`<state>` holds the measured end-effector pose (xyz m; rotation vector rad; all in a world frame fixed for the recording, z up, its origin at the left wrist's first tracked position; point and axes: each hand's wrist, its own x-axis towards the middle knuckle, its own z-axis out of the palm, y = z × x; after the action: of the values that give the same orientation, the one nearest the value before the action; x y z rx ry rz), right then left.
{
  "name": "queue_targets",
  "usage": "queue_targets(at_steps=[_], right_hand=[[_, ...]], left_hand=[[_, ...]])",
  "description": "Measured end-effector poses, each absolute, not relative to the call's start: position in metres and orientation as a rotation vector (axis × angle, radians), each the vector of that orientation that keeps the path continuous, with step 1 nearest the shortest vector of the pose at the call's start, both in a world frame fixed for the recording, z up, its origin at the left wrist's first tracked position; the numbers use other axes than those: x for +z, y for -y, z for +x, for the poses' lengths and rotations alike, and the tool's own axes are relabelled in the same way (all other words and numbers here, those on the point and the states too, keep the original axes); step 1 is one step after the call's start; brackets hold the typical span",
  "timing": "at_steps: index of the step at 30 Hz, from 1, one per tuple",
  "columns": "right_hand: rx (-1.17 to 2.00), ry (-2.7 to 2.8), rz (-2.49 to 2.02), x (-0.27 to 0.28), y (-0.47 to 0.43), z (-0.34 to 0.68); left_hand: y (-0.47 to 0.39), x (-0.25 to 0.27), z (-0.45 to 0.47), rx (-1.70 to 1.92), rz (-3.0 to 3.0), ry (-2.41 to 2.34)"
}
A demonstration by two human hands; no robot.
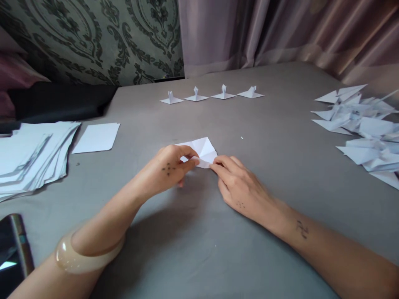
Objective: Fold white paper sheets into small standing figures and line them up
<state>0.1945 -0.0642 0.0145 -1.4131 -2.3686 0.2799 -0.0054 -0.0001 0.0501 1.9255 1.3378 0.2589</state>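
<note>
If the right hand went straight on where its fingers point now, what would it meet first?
Probably the creased white paper, whose edge the right hand seems to touch; the left hand lies beyond.

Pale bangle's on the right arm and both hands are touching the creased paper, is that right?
Not quite: the head view shows the pale bangle on the left arm. The left hand and right hand are both touching the creased paper.
</note>
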Motion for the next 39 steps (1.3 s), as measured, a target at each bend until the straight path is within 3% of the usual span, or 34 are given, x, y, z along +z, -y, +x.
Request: queue_targets(at_steps=[18,39], right_hand=[[0.209,2.489,-1.411,0.015,0.062,0.193],[0.023,2.391,-1.478,0.012,0.066,0.193]], left_hand=[[0.002,0.044,0.013,0.326,1.991,-1.554],[0.008,0.034,0.004,0.490,1.913,-1.382]])
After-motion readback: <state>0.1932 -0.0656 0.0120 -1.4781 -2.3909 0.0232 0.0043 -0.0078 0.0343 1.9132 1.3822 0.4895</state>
